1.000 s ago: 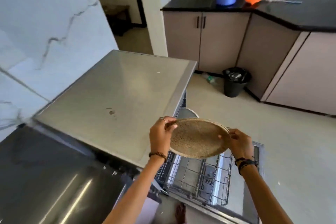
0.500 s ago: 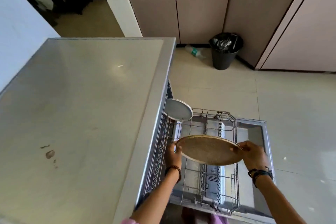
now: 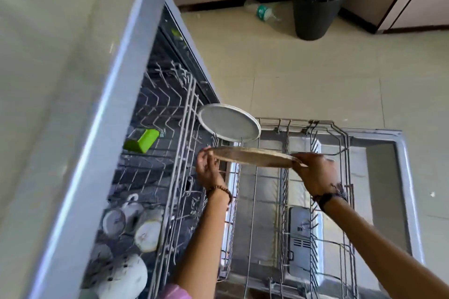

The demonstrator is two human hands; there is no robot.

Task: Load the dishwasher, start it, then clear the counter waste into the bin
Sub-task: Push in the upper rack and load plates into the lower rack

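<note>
Closest to me, the person's left hand (image 3: 208,170) and right hand (image 3: 313,172) each pinch an opposite edge of a brown plate (image 3: 255,156), fingers curled over the rim. The plate lies almost flat, held above the pulled-out lower rack (image 3: 315,201), not yet in any slot. To the left, the upper rack (image 3: 155,158) already carries cups (image 3: 148,232) and a green holder (image 3: 142,141). Just behind the brown plate, a grey plate (image 3: 229,126) stands tilted in the lower rack. So loading is under way. The next move, I'd judge, calls for tipping the brown plate on edge and lowering it between the tines beside the grey one. Far off, the bin (image 3: 315,7) waits by the cabinets, a bottle (image 3: 263,11) lying near it.
</note>
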